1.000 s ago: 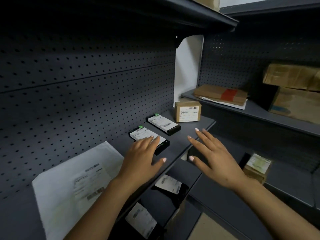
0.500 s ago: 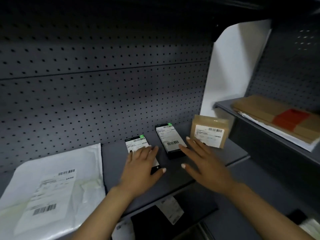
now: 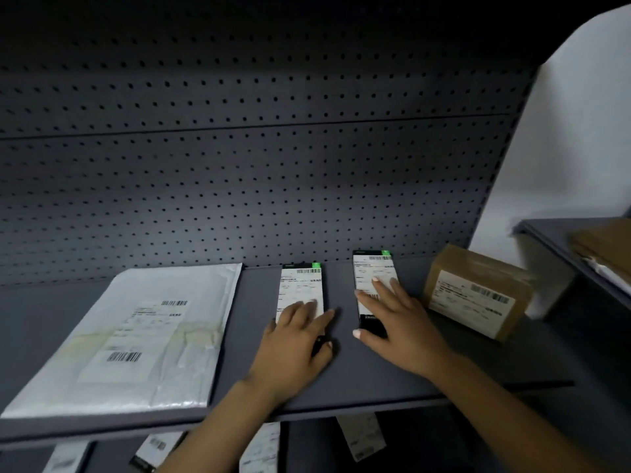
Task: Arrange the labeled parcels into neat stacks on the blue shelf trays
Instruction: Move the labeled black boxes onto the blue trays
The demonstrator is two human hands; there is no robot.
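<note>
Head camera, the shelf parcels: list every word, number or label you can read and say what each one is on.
No text can be read; all print is blurred.
White mailer: label with barcodes, lines illegible.
Left black box, under the left hand: barcode, green tab, text illegible.
Right black box, under the right hand: the same.
Brown box: barcode label, illegible.
Lower-shelf labels: illegible.

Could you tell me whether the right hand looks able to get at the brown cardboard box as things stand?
Probably yes. The right hand rests flat on a black parcel, and the brown cardboard box stands just to its right on the same shelf, with nothing between them.
</note>
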